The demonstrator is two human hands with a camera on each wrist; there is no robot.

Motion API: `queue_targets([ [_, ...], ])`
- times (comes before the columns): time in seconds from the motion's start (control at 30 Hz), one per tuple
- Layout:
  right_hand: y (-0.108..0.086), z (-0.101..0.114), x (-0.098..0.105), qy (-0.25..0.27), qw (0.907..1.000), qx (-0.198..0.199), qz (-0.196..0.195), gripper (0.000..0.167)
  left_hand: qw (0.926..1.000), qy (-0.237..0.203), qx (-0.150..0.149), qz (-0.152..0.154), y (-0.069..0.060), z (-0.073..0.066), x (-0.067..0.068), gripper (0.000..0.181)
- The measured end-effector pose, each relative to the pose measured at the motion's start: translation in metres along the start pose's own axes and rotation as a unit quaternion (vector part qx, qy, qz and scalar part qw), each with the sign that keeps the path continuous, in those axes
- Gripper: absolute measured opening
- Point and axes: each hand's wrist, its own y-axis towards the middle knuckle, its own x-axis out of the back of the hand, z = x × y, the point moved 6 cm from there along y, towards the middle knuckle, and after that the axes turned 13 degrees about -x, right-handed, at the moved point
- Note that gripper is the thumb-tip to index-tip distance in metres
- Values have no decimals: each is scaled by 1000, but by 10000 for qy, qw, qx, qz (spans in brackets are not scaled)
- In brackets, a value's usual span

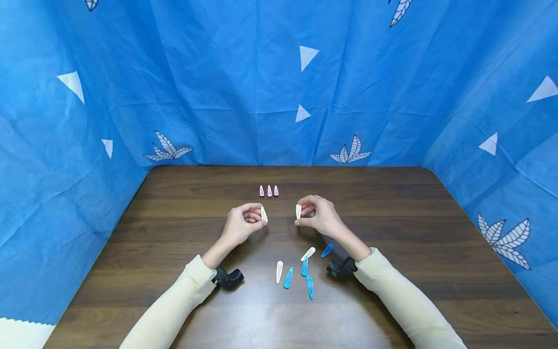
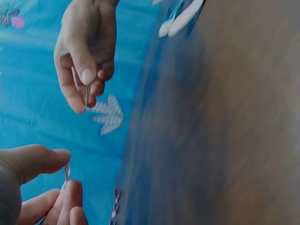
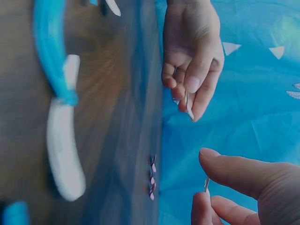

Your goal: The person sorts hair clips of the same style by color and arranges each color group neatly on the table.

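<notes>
My left hand (image 1: 240, 224) pinches a white snap hair clip (image 1: 264, 214) between thumb and fingertips, above the middle of the table. Facing it across a gap, my right hand (image 1: 321, 216) pinches another white hair clip (image 1: 298, 211) the same way. Both held clips show edge-on in the wrist views. Beyond the hands, three pink hair clips (image 1: 269, 191) lie side by side in a row. Nearer to me lie two loose white clips, one at the left (image 1: 279, 272) and one touching a blue clip (image 1: 304, 266), with several blue clips around them.
The dark wooden table (image 1: 174, 232) reaches back to a blue patterned curtain (image 1: 257, 97), which also hangs along both sides. Among the loose pieces, a darker blue clip (image 1: 327, 250) lies close to my right wrist. Black wrist devices (image 1: 227, 278) sit under both forearms.
</notes>
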Motion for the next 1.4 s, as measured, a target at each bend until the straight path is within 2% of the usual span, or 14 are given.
queue_targets([
  [0.13,15,13,-11,36,9996,9,272,45,9999,-52,134,76,12,9,8,47],
  [0.27,30,22,-24,51,9985,-91,542,45,9995,-166,171,216,22,16,10,47],
  [0.47,49,23,-44,58,9971,-247,717,41,9987,-239,214,401,31,29,10,48],
  [0.77,65,21,-62,-136,9947,-352,953,36,9963,488,5,711,36,42,7,43],
  [0.93,68,24,-62,-407,9948,-407,836,37,9964,519,43,666,36,41,8,44],
  [1.1,72,21,-62,-480,9936,-673,770,38,9968,466,48,642,36,41,8,44],
  [1.4,80,18,-66,-875,9921,-607,657,31,9966,526,0,627,36,42,9,44],
])
